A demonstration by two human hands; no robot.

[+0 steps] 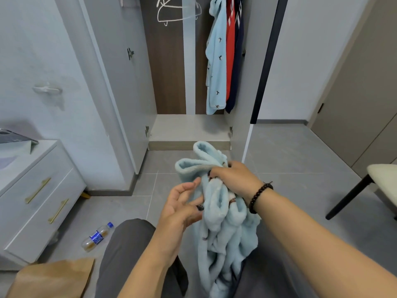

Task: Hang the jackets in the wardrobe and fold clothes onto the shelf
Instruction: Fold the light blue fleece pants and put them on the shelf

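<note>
Light-blue fleece garment (223, 229): bunched at 6 o'clock, over lap, before open wardrobe (189, 130). Right hand (234, 177): fingers curled, gripping its upper folds. Left hand (182, 203): fingers loosely spread, touching the fabric's 9 o'clock side. Hung at 12 o'clock: pale-blue jacket (216, 67), red garment (230, 50), navy garment (237, 67).

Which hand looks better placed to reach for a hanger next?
The left hand: its fingers are loose beside the fluffy light-blue garment, while the right hand grips it. White wire hangers hang upper left.
</note>
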